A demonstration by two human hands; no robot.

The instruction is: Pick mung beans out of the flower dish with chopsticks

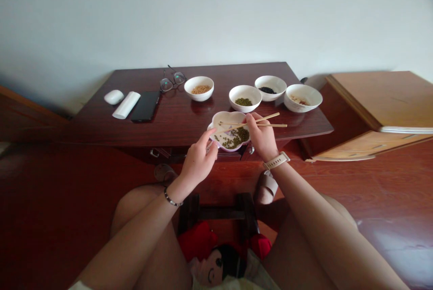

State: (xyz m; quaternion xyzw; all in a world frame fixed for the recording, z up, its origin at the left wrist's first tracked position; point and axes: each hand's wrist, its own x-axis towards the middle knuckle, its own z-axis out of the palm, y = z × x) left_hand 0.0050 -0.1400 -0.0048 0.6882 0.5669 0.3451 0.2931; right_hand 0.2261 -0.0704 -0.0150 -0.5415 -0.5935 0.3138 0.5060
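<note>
Room: white wall [216,19] behind a dark polished table [98,123].
Left hand [198,161]: fingers at the rim of a scalloped white dish [225,119], which sits near the table's front edge.
Right hand [262,139]: pinching bamboo chopsticks [270,118] above the dish's mung beans [237,139].
Hands: apart, both at the dish.
Risk: tilting the dish or a chopstick slip could spill beans over the front edge onto the wooden floor [67,200].

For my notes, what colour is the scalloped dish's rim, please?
The rim is pale pink, best in the head view.

Right hand [262,139] holding chopsticks [269,117], left hand [199,161] at scalloped dish [225,121], mung beans [237,139]
</note>
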